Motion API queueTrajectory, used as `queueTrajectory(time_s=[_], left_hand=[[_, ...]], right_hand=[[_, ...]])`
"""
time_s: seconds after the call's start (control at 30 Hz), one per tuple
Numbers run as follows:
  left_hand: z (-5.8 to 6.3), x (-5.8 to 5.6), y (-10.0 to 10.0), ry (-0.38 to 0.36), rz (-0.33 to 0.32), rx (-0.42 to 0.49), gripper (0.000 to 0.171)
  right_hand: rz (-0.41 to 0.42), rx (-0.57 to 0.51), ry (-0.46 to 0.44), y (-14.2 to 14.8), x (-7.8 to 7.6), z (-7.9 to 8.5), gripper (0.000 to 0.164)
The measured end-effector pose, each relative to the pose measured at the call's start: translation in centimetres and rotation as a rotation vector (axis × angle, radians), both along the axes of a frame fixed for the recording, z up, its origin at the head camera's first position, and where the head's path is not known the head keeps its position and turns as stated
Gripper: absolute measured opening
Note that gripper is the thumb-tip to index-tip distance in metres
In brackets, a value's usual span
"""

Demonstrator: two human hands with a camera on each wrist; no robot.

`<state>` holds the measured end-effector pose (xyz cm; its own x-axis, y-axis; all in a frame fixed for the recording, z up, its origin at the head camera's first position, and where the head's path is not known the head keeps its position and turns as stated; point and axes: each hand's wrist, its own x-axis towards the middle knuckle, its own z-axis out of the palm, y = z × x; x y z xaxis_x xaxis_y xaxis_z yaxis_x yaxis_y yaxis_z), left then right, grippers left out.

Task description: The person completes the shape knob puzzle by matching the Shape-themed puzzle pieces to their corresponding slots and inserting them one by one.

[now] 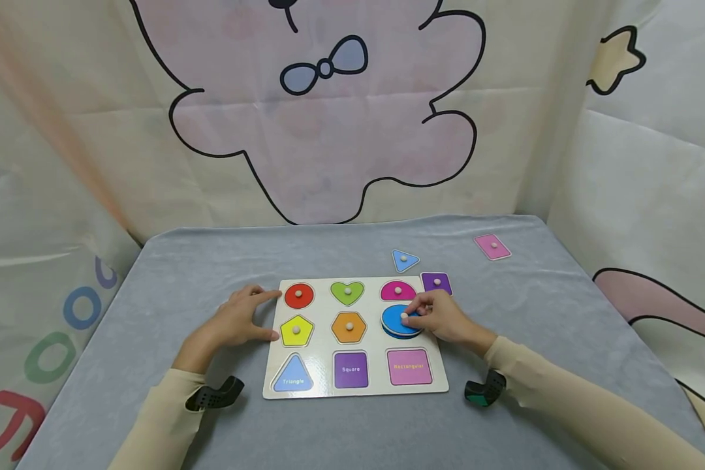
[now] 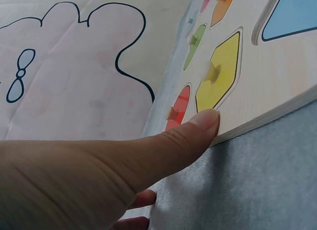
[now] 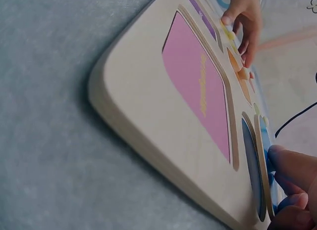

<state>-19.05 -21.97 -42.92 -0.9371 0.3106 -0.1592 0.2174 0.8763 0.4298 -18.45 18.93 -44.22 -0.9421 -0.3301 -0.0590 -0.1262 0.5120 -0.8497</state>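
A white wooden shape puzzle board (image 1: 323, 372) lies on the table. My right hand (image 1: 449, 320) pinches the small knob of a blue oval piece (image 1: 392, 318). In the right wrist view the oval piece (image 3: 266, 165) sits slightly above its blue recess (image 3: 252, 165), tilted and not flush. At the board's left edge my left hand (image 1: 235, 318) has thumb and fingers spread; the thumb (image 2: 183, 138) rests on the rim beside the yellow pentagon (image 2: 220, 71). Red circle (image 1: 299, 296), green heart (image 1: 347, 294), orange hexagon (image 1: 349, 328) and magenta semicircle (image 1: 396, 291) pieces sit in the board.
Printed triangle (image 1: 294, 375), square (image 1: 350, 378) and rectangle (image 1: 409, 375) recesses hold no pieces. Beyond the board lie a blue triangle piece (image 1: 405, 260) and a pink rectangle piece (image 1: 493, 247). A purple square piece (image 1: 437, 282) lies at its far right corner.
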Motion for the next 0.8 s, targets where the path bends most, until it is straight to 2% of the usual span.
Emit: queueTrajectory(time_s=[0.4, 0.8], left_hand=[[-0.03, 0.02, -0.12, -0.007, 0.009, -0.003, 0.086], [-0.05, 0.07, -0.02, 0.004, 0.008, -0.002, 0.086]], right_hand=[[0.013, 0.061, 0.015, -0.25, -0.01, -0.26, 0.014], [0.031, 0.046, 0.017, -0.29, 0.08, -0.17, 0.017]])
